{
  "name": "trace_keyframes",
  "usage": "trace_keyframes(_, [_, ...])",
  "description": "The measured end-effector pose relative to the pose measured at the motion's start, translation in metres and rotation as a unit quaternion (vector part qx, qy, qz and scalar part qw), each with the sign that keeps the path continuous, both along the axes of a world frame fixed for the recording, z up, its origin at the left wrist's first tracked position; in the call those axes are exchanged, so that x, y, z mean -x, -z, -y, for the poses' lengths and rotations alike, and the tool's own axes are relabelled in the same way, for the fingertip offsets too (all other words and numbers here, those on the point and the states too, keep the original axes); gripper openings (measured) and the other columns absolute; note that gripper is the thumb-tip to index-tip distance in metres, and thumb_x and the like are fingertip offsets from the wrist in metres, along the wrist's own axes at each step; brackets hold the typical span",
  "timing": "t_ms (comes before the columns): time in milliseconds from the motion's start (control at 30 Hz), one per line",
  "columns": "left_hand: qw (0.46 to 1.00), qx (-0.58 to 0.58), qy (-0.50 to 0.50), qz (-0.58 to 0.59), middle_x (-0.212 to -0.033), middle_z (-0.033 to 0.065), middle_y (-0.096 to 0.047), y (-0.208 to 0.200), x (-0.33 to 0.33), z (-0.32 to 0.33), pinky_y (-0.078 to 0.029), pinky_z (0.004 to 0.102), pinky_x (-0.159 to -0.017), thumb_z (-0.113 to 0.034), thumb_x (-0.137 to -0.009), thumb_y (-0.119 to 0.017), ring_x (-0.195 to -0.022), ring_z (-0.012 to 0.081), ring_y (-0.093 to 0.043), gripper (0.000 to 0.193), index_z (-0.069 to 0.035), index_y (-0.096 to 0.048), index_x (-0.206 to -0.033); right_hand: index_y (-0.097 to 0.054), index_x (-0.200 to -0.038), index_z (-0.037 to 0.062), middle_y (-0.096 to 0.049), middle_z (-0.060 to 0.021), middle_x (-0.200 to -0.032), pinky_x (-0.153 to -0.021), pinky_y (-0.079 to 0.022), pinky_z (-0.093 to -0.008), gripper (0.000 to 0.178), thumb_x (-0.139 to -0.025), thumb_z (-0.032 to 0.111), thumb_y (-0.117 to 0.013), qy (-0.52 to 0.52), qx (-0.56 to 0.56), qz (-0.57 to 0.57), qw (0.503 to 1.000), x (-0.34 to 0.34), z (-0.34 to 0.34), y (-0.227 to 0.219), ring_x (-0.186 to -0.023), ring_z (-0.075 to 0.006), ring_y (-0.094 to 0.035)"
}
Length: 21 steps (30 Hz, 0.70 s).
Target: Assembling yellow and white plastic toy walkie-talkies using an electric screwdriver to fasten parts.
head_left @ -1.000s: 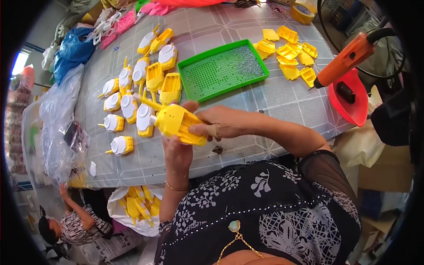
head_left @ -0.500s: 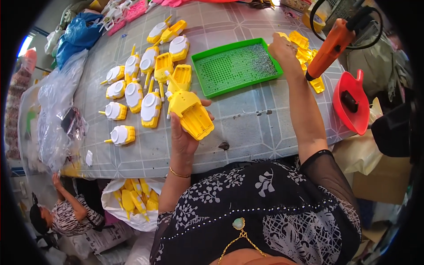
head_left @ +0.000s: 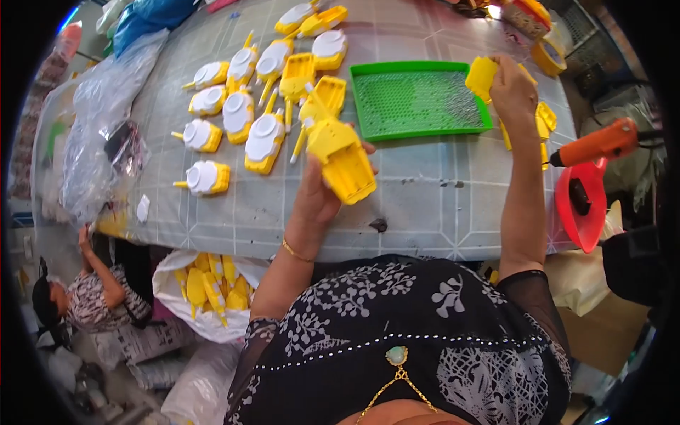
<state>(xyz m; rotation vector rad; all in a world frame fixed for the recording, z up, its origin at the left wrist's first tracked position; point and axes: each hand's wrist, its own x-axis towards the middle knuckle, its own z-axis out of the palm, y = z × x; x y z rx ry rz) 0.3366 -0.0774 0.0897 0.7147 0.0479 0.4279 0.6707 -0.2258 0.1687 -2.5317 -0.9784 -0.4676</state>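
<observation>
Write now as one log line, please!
left hand: holds yellow casing | right hand: holds yellow piece | green tray: small grey bits at right end

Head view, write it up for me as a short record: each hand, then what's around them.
Left hand: holds a yellow casing, open cavity showing
Right hand: holds a small yellow piece
Green tray: holds small grey bits, densest toward its right end
Left of tray: yellow-and-white units on the table
Far right: orange tool near a red dish
Lower left: white sack holding yellow parts
</observation>
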Motion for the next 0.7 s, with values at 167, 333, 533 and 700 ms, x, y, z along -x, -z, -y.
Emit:
trace_keyframes(167, [0.999,0.015,-0.008,-0.036,-0.135,0.0171,-0.057,-0.010,-0.004,0.010,-0.050,0.0480,-0.104,-0.055,-0.093,-0.064,-0.119,0.0336,-0.062,0.080,-0.007,-0.035,-0.150,-0.063,-0.117,0.0032,-0.066,-0.0107,-0.109,-0.087,-0.051,-0.0306,0.022,-0.104,0.013,-0.048,-0.413,-0.109,-0.348,0.834,0.116,-0.023,-0.021,-0.100,-0.0193,-0.064])
trace_keyframes(333, [0.995,0.064,-0.007,-0.082,-0.147,0.0063,-0.048,0.002,0.002,0.011,-0.042,0.0453,-0.113,-0.043,-0.094,-0.069,-0.134,0.0233,-0.050,0.076,-0.008,-0.033,-0.151,-0.064,-0.104,0.0038,-0.063,-0.0138,-0.096,-0.081,-0.053,-0.0420,0.014,-0.090,0.003,-0.063,-0.432,-0.230,-0.171,0.855,0.172,-0.051,0.012,-0.091,-0.0351,-0.064])
trace_keyframes(533, [0.994,0.091,-0.029,-0.046,-0.143,0.0069,-0.050,0.000,0.004,0.006,-0.046,0.0435,-0.109,-0.031,-0.092,-0.075,-0.132,0.0241,-0.053,0.075,-0.010,-0.033,-0.150,-0.063,-0.114,0.0025,-0.066,-0.0166,-0.109,-0.088,-0.053,-0.0422,0.039,-0.084,0.022,-0.078,-0.411,-0.175,-0.126,0.886,0.184,-0.040,0.015,-0.101,-0.0353,-0.065])
trace_keyframes(700, [0.996,0.040,-0.058,-0.052,-0.142,0.0073,-0.051,-0.003,0.003,0.002,-0.047,0.0432,-0.108,-0.025,-0.088,-0.079,-0.131,0.0240,-0.053,0.077,-0.010,-0.034,-0.149,-0.062,-0.127,0.0042,-0.065,-0.0159,-0.122,-0.094,-0.052,-0.0392,0.053,-0.081,0.022,-0.082,-0.447,-0.131,-0.153,0.871,0.175,-0.033,0.012,-0.110,-0.0320,-0.064])
